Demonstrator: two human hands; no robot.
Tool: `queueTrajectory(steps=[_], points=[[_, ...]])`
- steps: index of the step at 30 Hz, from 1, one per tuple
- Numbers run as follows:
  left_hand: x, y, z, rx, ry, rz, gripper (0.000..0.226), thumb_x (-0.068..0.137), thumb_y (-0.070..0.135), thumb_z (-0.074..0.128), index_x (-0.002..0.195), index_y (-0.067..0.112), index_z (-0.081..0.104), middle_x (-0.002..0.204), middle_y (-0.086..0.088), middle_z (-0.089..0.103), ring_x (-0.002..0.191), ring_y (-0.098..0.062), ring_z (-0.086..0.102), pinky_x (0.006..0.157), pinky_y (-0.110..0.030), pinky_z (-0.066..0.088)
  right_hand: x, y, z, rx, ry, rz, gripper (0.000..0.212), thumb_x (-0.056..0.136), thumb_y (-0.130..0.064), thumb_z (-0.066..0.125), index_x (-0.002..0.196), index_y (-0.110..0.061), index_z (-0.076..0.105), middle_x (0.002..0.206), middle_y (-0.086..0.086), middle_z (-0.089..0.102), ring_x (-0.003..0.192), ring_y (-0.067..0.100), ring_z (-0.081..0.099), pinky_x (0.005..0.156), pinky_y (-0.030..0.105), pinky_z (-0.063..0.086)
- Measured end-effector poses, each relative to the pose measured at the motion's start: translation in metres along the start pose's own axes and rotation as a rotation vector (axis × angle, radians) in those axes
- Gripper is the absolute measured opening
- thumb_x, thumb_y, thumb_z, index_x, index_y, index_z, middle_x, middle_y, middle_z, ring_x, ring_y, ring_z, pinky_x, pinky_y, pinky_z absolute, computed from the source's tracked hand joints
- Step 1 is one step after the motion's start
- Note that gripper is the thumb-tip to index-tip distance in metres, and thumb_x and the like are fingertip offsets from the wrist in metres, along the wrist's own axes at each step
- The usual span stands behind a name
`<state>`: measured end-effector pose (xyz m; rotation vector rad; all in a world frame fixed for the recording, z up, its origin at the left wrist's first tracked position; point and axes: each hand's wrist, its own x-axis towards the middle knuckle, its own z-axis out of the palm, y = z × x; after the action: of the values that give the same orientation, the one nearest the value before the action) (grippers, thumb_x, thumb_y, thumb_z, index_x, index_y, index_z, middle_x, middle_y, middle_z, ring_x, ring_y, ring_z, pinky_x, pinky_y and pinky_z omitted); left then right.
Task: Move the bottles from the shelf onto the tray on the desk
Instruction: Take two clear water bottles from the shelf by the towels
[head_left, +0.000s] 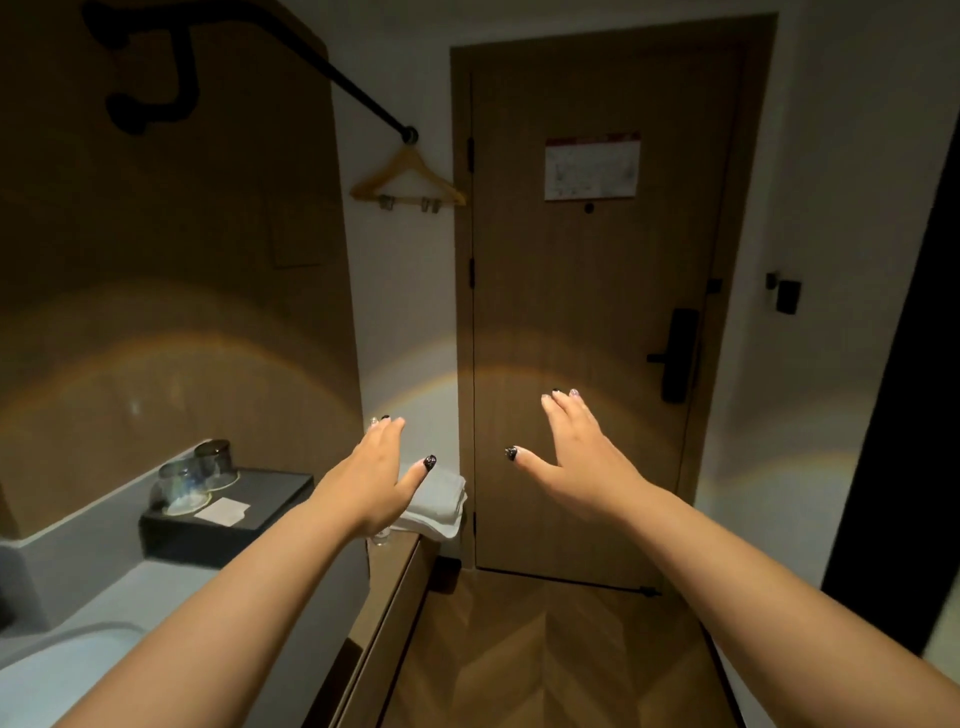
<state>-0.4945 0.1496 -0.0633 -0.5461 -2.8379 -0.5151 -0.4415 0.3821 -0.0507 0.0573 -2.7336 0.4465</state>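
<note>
— What sits closest to the lens?

— The person's two bare forearms, reaching forward from the bottom corners. The left hand is spread flat, palm down, fingers together and thumb out, holding nothing. The right hand is the same — open, thumb splayed, empty, raised in front of the door.

— And going from the left side across?

— At far left a pale grey surface runs along the wooden wall. On it stands a dark tray carrying two upturned glasses and a small white card. Just right of the tray, partly hidden behind the left hand, lies a folded white towel. Beneath the left wrist a bit of clear glass or plastic shows; whether it is a bottle cannot be told.

— Higher up?

— A black rail crosses to the wall, and a wooden hanger hangs from its end. Right of that is the closed door with a notice and a dark handle lock.

— Where are the bottles?

— None can be made out clearly — nor the shelf.
</note>
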Motion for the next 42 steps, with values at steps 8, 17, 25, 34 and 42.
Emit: queueTrajectory(steps=[8,17,25,34,42], points=[[0.135,-0.044,0.031,-0.024,-0.009,0.012,0.071,0.097,0.050,0.032,0.152,0.013,0.006,0.161,-0.005,0.005,0.148,-0.015,-0.002,0.116,-0.039,0.022,0.138,0.016,0.051,0.011,-0.011,-0.013,0.080,0.092,-0.058,0.037,0.153,-0.015,0.006,0.162,0.001,0.000,0.148,0.016,-0.010,0.117,0.039,0.012],[0.258,-0.067,0.080,-0.082,-0.049,-0.026,0.069,0.097,0.050,0.034,0.151,0.017,0.006,0.161,-0.002,0.004,0.148,-0.014,-0.002,0.116,-0.038,0.020,0.263,0.058,0.108,0.051,-0.056,-0.033,0.080,0.093,-0.057,0.038,0.152,-0.015,0.006,0.162,0.000,0.000,0.147,0.015,-0.010,0.118,0.039,0.012],[0.380,-0.076,0.135,-0.136,-0.032,-0.151,0.068,0.097,0.049,0.034,0.151,0.017,0.006,0.161,-0.003,0.003,0.148,-0.014,-0.002,0.116,-0.037,0.020,0.389,0.123,0.164,0.119,-0.157,-0.115,0.079,0.093,-0.055,0.039,0.152,-0.015,0.005,0.161,-0.002,-0.001,0.147,0.014,-0.012,0.118,0.039,0.014],[0.477,-0.126,0.200,-0.235,-0.014,-0.336,0.069,0.098,0.046,0.036,0.152,0.015,0.007,0.161,-0.002,0.007,0.148,-0.014,-0.003,0.118,-0.036,0.014,0.513,0.158,0.240,0.171,-0.330,-0.267,0.078,0.094,-0.055,0.037,0.152,-0.015,0.004,0.161,-0.001,-0.004,0.147,0.013,-0.013,0.118,0.037,0.010],[0.522,-0.214,0.238,-0.295,-0.049,-0.497,0.069,0.098,0.043,0.037,0.152,0.014,0.005,0.159,-0.010,0.015,0.148,-0.015,0.001,0.118,-0.034,0.016,0.595,0.138,0.336,0.217,-0.491,-0.344,0.074,0.096,-0.050,0.036,0.153,-0.016,0.003,0.161,-0.001,-0.005,0.147,0.014,-0.012,0.118,0.036,0.006]])
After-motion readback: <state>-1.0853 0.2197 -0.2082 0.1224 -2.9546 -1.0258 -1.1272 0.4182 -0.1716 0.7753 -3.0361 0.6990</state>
